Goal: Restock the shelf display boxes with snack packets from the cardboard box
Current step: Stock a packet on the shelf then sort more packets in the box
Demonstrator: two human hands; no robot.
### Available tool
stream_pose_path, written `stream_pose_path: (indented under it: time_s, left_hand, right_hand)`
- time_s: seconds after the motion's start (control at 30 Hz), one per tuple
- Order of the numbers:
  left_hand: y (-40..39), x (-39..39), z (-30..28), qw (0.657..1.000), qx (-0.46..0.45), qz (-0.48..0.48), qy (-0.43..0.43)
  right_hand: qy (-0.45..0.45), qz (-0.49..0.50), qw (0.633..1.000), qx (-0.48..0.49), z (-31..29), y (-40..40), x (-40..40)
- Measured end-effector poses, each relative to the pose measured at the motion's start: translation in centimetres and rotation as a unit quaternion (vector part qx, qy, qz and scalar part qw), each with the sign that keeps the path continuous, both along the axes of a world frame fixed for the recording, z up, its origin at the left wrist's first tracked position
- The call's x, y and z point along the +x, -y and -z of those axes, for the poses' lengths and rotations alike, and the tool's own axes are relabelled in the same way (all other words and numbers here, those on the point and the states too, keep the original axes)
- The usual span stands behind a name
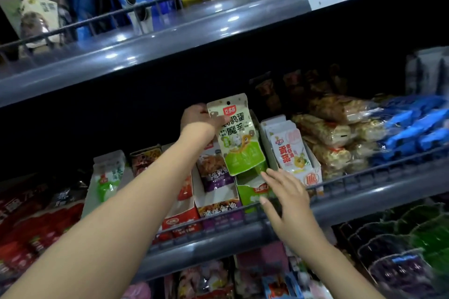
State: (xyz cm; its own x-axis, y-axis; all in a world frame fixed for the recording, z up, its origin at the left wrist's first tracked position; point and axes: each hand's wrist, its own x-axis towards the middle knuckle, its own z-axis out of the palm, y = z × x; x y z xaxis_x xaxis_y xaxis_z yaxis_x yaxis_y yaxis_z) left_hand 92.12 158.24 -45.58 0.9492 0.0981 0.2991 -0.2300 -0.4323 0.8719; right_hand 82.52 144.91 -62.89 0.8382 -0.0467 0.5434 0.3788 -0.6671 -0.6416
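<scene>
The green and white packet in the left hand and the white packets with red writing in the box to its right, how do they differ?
The green and white packet is held up above the green display box by the left hand; the white packets with red writing sit stacked inside their own box. The held one has a green lower half; the others carry yellow fruit art. Both are flat pouches, roughly upright.

Left hand holds green packet above green display box.
</scene>
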Motion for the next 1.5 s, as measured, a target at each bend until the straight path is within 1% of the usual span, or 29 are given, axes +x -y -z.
stream_pose_path:
  time_s: [0.1, 0.33, 0.5, 0.63, 0.77, 0.83, 0.97, 1.17, 1.37, 1.43, 1.5]
  left_hand:
    - [1.3, 1.7, 0.4, 0.997, 0.068, -0.018, 0.018]
    - [2.8, 4.4, 3.8, 0.986, 0.168, -0.003, -0.002]
    - [2.8, 5.3, 5.4, 0.974, 0.224, -0.004, 0.029]
    - [2.7, 5.4, 5.5, 0.946, 0.317, -0.006, 0.060]
    - [2.8, 5.6, 5.7, 0.899, 0.422, -0.023, 0.112]
    - [2.5, 5.9, 5.8, 0.894, 0.432, -0.021, 0.120]
    - [1.8, 6.9, 6.2, 0.896, 0.431, -0.012, 0.101]
    - [1.7, 6.9, 6.6, 0.889, 0.444, -0.003, 0.115]
    - [2.1, 6.2, 6.3, 0.853, 0.509, -0.019, 0.112]
    - [2.1, 6.2, 6.3, 0.854, 0.508, -0.018, 0.113]
    - [2.1, 6.3, 6.4, 0.863, 0.493, -0.014, 0.107]
  right_hand:
    - [-0.003, -0.003, 1.000, -0.012, 0.3, 0.1, 0.2]
    - [0.004, -0.021, 1.000, 0.002, 0.5, 0.0, 0.4]
    - [0.005, -0.029, 1.000, -0.006, 0.4, 0.0, 0.2]
    - [-0.013, -0.035, 0.999, -0.006, 0.1, 0.0, -0.1]
    - [-0.021, -0.038, 0.999, -0.012, -0.1, -0.1, -0.2]
    - [-0.021, -0.036, 0.999, -0.015, -0.1, -0.2, -0.2]
    - [-0.022, -0.032, 0.999, -0.020, -0.1, -0.2, -0.2]
    - [-0.025, -0.030, 0.999, -0.027, 0.0, -0.2, -0.2]
    - [-0.020, -0.027, 0.999, -0.021, 0.1, -0.3, -0.2]
    - [-0.015, -0.027, 0.999, -0.021, 0.1, -0.3, -0.2]
    - [-0.012, -0.027, 0.999, -0.021, 0.2, -0.4, -0.2]
